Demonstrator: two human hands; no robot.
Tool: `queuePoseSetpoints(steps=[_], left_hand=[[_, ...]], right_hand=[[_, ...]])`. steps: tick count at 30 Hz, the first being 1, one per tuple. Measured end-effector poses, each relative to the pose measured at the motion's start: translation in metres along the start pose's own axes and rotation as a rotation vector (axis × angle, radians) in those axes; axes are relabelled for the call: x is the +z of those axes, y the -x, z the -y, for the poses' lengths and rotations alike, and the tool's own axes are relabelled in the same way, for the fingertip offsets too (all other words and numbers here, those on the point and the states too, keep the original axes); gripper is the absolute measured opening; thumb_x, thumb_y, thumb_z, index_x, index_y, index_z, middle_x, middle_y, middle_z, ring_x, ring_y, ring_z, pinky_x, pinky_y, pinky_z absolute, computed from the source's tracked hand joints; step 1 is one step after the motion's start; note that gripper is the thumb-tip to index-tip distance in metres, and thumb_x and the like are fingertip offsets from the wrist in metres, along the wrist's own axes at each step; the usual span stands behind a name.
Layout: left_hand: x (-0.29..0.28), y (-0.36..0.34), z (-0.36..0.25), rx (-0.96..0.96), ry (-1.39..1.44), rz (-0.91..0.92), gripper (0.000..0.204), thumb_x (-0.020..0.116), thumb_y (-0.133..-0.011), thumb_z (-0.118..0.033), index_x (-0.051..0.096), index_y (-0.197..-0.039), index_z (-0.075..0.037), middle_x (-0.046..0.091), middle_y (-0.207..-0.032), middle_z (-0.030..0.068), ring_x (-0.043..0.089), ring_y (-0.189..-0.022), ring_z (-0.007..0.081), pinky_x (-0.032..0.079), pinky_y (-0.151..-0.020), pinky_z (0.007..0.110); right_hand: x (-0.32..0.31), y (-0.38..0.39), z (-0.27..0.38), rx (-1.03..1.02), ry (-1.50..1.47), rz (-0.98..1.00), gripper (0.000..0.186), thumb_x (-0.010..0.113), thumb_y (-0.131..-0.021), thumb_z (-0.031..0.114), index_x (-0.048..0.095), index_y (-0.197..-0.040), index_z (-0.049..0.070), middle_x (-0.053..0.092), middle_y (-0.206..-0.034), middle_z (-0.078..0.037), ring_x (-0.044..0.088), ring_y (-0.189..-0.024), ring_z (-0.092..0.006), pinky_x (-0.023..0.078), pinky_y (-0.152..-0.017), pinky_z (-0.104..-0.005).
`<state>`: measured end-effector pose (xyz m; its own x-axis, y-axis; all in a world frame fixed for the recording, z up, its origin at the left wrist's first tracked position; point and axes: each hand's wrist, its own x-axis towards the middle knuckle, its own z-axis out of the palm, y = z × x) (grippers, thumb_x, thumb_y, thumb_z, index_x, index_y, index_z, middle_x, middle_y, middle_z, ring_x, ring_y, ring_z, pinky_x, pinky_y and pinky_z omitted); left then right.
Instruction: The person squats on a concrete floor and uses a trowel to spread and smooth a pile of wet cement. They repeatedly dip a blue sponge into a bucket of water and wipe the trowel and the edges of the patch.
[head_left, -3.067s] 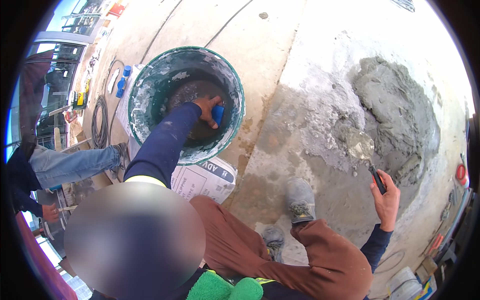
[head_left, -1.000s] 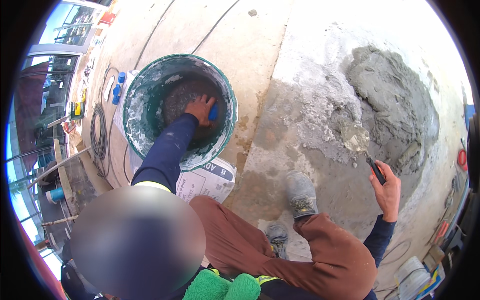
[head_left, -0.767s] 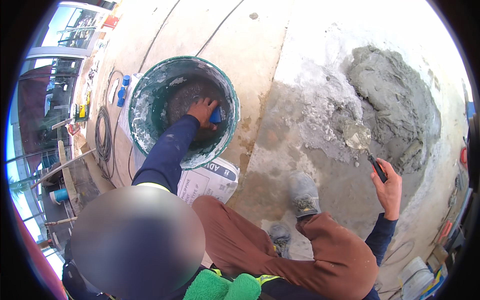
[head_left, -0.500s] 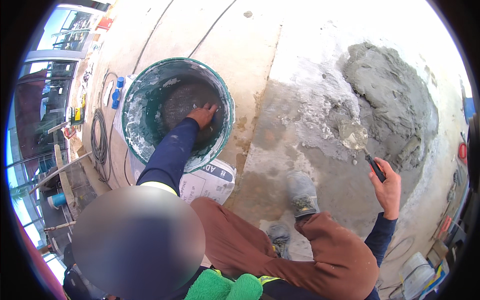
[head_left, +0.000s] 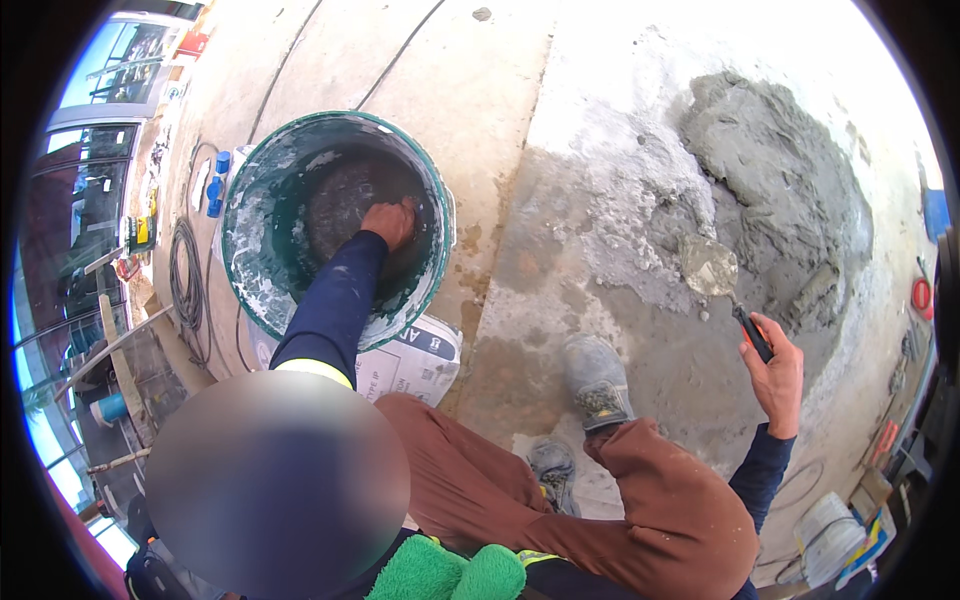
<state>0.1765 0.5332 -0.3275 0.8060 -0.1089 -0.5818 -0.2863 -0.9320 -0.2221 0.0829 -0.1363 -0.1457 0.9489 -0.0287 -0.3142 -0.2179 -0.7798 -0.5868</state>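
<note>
My left hand [head_left: 390, 222] reaches down inside a large round green tub [head_left: 243, 262], whose wall is smeared with whitish residue. Its fingers are curled; what they hold, if anything, is hidden. Dark, murky water [head_left: 345, 200] seems to lie at the tub's bottom. On the other side, my right hand [head_left: 778, 372] grips a trowel by its black and orange handle [head_left: 752, 335]. The trowel's mortar-smeared blade [head_left: 708, 266] is at the near left edge of a heap of wet grey mortar [head_left: 775, 165]; whether it touches cannot be told.
A printed paper bag [head_left: 410, 362] lies partly under the tub. Coiled cable [head_left: 188, 290] and blue connectors [head_left: 215, 185] are to its left. My boots [head_left: 597, 375] stand on the wet concrete between tub and mortar. Clutter lines the right edge, including a clear plastic container [head_left: 828, 535].
My left hand's fingers, stretched out before, have curled in inside the tub. My right hand and the trowel have barely moved. The whole view has shifted slightly.
</note>
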Motion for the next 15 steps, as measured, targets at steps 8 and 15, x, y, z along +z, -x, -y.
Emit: queuePoseSetpoints(steps=[8, 15], left_hand=[[-0.067, 0.030, -0.002, -0.175, 0.287, 0.166, 0.092, 0.085, -0.085, -0.053, 0.039, -0.159, -0.022, 0.046, -0.159, 0.0248, 0.056, -0.138, 0.0498, 0.050, -0.111, 0.061], [-0.067, 0.042, -0.009, -0.131, 0.141, 0.191, 0.117, 0.087, -0.081, -0.055, 0.021, -0.171, -0.022, 0.039, -0.163, 0.0240, 0.039, -0.152, 0.0490, 0.043, -0.116, 0.066]], right_hand=[[0.007, -0.002, 0.000, -0.013, -0.043, -0.001, 0.042, 0.077, -0.087, 0.003, 0.072, -0.129, 0.004, 0.080, -0.111, -0.018, 0.078, -0.103, -0.0311, 0.056, -0.092, -0.0365], [0.005, -0.003, 0.003, -0.017, -0.070, -0.001, 0.042, 0.077, -0.088, 0.004, 0.072, -0.129, 0.003, 0.080, -0.113, -0.019, 0.078, -0.105, -0.0316, 0.055, -0.094, -0.0372]])
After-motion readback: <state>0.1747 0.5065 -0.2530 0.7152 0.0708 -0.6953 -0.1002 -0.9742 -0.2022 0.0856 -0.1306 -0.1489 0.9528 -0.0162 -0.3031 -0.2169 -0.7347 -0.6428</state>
